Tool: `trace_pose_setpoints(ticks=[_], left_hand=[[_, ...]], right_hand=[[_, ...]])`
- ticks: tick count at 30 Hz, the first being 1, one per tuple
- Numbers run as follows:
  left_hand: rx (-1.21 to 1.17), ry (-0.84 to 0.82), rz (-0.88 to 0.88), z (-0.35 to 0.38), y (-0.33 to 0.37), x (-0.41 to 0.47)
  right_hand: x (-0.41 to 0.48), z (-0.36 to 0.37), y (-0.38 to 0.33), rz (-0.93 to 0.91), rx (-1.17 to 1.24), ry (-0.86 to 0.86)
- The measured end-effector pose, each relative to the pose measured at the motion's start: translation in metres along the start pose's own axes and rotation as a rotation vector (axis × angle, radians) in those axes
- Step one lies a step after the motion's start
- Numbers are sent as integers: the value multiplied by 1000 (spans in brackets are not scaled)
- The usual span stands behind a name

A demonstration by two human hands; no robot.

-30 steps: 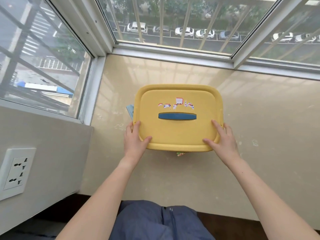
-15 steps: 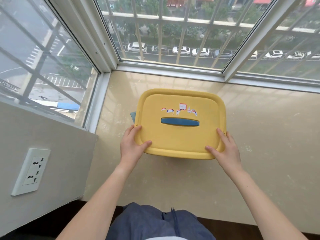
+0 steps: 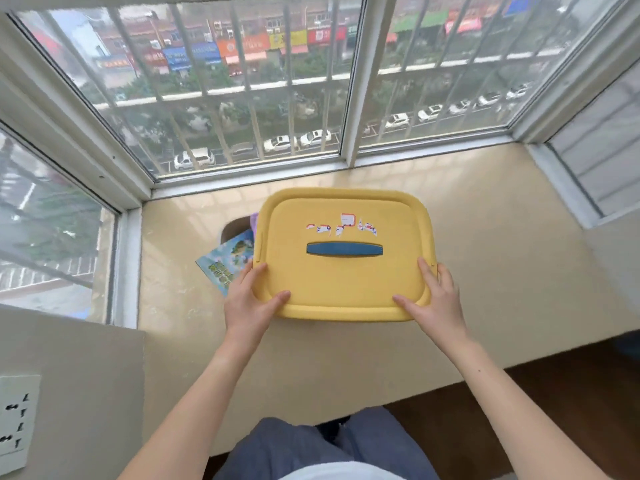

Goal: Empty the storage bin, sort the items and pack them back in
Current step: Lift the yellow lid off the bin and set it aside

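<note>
Both hands, left hand (image 3: 250, 304) & right hand (image 3: 433, 299), gripped yellow plastic lid (image 3: 341, 254) w/ blue handle (image 3: 344, 249), prob lifting it clear; next needed lid set aside.

Showing are one yellow plastic lid (image 3: 343, 271) with one blue handle (image 3: 344, 249), one blue-green booklet (image 3: 230, 263), and two hands: left hand (image 3: 251, 306) and right hand (image 3: 434, 301).

The yellow lid (image 3: 343, 254), held at its near corners, hides nearly all of the bin under it, so the contents cannot be told; only a dark rim (image 3: 232, 227) shows beyond the left hand (image 3: 250, 304), with a bit of purple (image 3: 254, 220) and a blue-green booklet (image 3: 228, 261) whose print is too blurred to read. The torn stickers (image 3: 341, 227) beyond both hands are too small to make out. The right hand (image 3: 437, 301) has its fingertips curled out of sight past the lid's edge, and the wall socket (image 3: 15, 422), well to the near left of the left hand, is cut off by the frame's edge.
</note>
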State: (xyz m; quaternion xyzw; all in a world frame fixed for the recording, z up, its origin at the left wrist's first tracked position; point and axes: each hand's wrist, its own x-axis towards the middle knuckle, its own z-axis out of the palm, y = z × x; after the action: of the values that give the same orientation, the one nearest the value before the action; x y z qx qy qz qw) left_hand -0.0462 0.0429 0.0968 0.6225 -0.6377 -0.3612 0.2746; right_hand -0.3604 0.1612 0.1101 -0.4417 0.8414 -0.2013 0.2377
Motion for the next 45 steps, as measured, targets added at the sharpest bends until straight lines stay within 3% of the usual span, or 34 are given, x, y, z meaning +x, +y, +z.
trace_pose_setpoints(ticks=[11, 19, 26, 31, 38, 45], left_hand=[[13, -79, 92, 113, 71, -33], [75, 4, -39, 230, 129, -72], [89, 50, -151, 308, 155, -76], [62, 70, -199, 350, 136, -34], [94, 123, -189, 406, 60, 47], [121, 120, -232, 444, -3, 77]], right_hand=[[2, -80, 118, 80, 26, 43], [66, -145, 224, 25, 15, -99], [135, -171, 277, -42, -54, -203], [201, -140, 297, -48, -42, -205], [297, -44, 323, -83, -39, -188], [343, 24, 347, -135, -59, -186]])
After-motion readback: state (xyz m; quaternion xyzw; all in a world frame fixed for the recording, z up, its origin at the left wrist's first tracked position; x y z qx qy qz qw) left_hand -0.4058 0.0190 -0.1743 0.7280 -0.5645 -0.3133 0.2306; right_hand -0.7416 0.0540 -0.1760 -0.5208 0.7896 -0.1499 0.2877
